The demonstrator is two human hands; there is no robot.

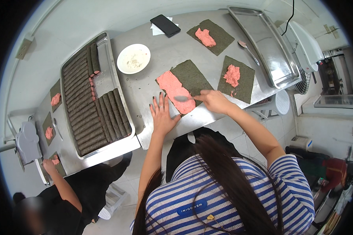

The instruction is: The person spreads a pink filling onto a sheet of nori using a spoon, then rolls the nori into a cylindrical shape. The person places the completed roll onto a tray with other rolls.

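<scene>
A seaweed sheet lies on the steel table, with pink paste spread along its left half. My right hand grips a blurred metal spoon, whose bowl is on the paste near the sheet's front part. My left hand rests with fingers apart at the front-left edge of the sheet, a ring on one finger. Two more sheets, one at the back and one at the right, each carry a lump of pink paste.
A steel tray of dark rolls stands left. Behind are a white bowl and black phone. A loose spoon lies beside an empty tray at right. A co-worker's hand works at lower left.
</scene>
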